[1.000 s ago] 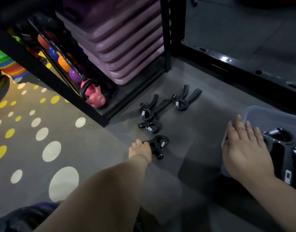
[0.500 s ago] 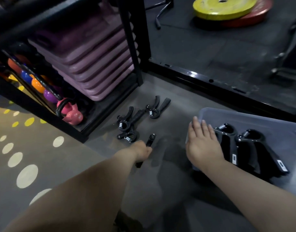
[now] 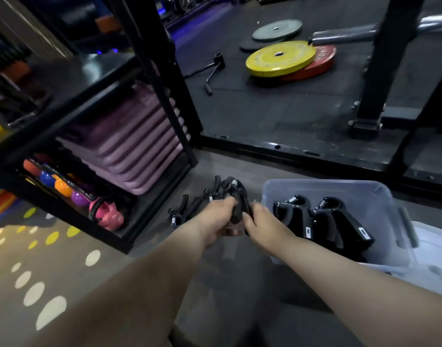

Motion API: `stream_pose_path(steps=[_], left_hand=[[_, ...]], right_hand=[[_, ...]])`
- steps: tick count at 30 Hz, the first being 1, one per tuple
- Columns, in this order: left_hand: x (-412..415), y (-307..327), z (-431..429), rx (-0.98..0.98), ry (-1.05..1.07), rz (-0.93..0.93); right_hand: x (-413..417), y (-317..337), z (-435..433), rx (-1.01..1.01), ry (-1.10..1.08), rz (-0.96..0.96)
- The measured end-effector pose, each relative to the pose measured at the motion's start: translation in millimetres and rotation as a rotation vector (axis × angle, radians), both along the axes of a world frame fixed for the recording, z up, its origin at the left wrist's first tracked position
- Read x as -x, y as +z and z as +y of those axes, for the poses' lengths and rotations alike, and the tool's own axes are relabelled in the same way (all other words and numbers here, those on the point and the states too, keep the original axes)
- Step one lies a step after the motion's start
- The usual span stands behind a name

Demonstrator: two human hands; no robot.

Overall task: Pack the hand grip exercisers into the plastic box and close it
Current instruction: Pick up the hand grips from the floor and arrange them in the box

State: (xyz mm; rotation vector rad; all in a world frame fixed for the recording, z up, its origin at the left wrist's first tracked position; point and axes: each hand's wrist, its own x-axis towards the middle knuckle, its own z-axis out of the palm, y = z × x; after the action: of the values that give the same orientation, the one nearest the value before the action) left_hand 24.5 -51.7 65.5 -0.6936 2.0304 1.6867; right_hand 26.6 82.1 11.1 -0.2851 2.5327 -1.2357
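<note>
Mid-frame, L hand [image 3: 218, 219] grasps an exerciser [image 3: 236, 196], prob. passing it to R hand [image 3: 263, 222] (grasp blurred, can't tell) beside plastic box [image 3: 327, 185].

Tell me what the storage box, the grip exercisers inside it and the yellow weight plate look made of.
The plastic box: translucent frosted plastic, pale light-passing walls. The hand grip exercisers in it: glossy black plastic handles, probably, with bright metal coil springs on top. The yellow weight plate: matte, likely rubber-coated, with a metal centre hub.
</note>
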Motion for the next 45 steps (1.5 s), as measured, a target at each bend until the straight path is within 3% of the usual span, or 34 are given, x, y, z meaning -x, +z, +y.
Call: stream_pose_path(steps=[3,6,11,14,19,27,37,45], left_hand=[[-8,5,10,-0.051,-0.030,0.014],[-14,1,24,-0.066,-0.066,0.002],[-13,-36,49,0.271,-0.084,0.113],[-14,-46,60,0.402,-0.150,0.141],[-1,-62,68,0.623,-0.332,0.224],[14,-84,82,0.704,-0.390,0.274],[15,-98,78,0.686,-0.300,0.236],[11,-94,71,0.697,-0.414,0.261]], right_hand=[[-4,11,15,0.189,-0.082,-0.191],[-6,17,34,0.166,-0.153,-0.171],[-10,13,78,0.029,-0.255,-0.054],[-2,6,111,0.052,-0.396,-0.021],[16,-5,166,-0.096,-0.609,-0.070],[10,-23,206,-0.330,-0.474,-0.092],[3,-33,201,-0.257,-0.394,-0.178],[3,-30,201,-0.228,-0.403,-0.097]])
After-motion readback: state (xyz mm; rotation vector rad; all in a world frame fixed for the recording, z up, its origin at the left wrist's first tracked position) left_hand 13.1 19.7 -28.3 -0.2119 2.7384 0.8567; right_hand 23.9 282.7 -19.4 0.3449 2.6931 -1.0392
